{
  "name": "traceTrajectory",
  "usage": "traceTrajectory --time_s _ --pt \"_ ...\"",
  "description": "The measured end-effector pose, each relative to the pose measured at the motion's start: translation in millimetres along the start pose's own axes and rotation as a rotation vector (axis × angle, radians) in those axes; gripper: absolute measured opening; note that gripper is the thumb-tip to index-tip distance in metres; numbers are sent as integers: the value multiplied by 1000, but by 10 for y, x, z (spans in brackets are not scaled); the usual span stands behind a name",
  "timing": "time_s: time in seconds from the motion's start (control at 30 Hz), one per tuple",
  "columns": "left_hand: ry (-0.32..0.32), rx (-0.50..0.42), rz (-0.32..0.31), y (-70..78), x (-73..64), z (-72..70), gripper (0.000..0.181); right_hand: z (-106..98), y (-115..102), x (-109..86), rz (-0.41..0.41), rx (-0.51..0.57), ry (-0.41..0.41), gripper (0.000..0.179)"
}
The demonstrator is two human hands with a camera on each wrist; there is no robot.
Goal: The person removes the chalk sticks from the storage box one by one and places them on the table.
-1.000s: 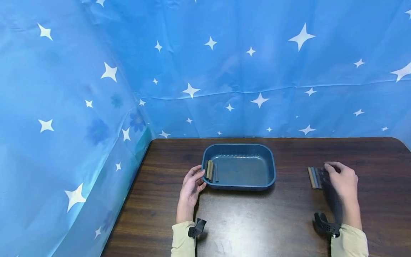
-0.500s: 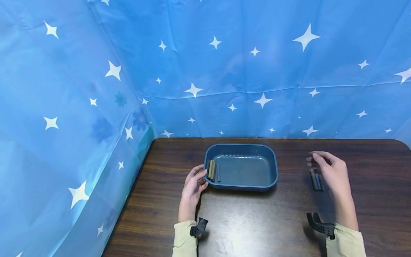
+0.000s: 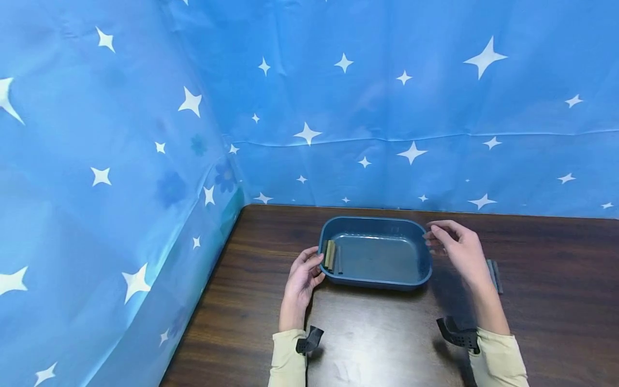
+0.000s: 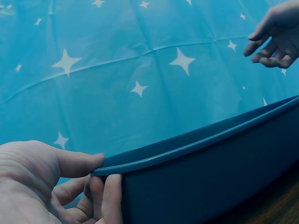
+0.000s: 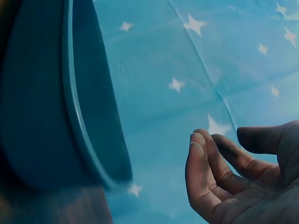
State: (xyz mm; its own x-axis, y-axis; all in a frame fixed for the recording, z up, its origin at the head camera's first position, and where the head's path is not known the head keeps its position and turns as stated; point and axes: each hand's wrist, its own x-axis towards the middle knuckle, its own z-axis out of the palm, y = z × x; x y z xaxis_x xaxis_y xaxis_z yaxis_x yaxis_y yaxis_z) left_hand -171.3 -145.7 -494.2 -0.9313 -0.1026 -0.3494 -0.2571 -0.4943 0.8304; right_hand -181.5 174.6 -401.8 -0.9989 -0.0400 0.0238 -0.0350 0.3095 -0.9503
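A blue rectangular plastic tray (image 3: 377, 284) with raised sides sits near the back of the table. At its left end my left hand (image 3: 302, 277) pinches the rim, thumb on top and fingers against the outer wall, as the left wrist view shows. Inside, along that end, lie tan sticks (image 3: 331, 255) and a dark grey-blue stick (image 3: 340, 259). My right hand (image 3: 459, 247) hovers by the tray's right end, fingers loosely bent. In the right wrist view its thumb stands apart from the fingertips, with nothing between them.
Two thin sticks, bluish and dark (image 3: 495, 276), lie side by side on the wooden table (image 3: 556, 301), partly behind my right forearm. A blue star-printed cloth (image 3: 367, 107) hangs along the back and left. Black straps (image 3: 456, 334) circle both wrists.
My right hand has moved left, from beside the loose sticks on the table to the tray's right end. My left hand stays at the tray's left rim. The head view has shifted slightly.
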Motion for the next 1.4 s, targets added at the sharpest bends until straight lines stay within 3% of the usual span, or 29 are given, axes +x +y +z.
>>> traceTrajectory --time_s 0.5,0.77,1.07,1.4 --pt "-29 9 -8 10 11 33 25 730 -99 188 15 69 -172 35" --pt "-13 1 -13 17 -6 24 20 1172 -77 224 85 121 -240 35" --pt "-34 -15 -12 13 -3 10 20 1533 -6 258 130 -3 -275 37" --pt "-28 -23 -16 12 -7 -16 19 1764 -5 298 102 -233 -298 37"
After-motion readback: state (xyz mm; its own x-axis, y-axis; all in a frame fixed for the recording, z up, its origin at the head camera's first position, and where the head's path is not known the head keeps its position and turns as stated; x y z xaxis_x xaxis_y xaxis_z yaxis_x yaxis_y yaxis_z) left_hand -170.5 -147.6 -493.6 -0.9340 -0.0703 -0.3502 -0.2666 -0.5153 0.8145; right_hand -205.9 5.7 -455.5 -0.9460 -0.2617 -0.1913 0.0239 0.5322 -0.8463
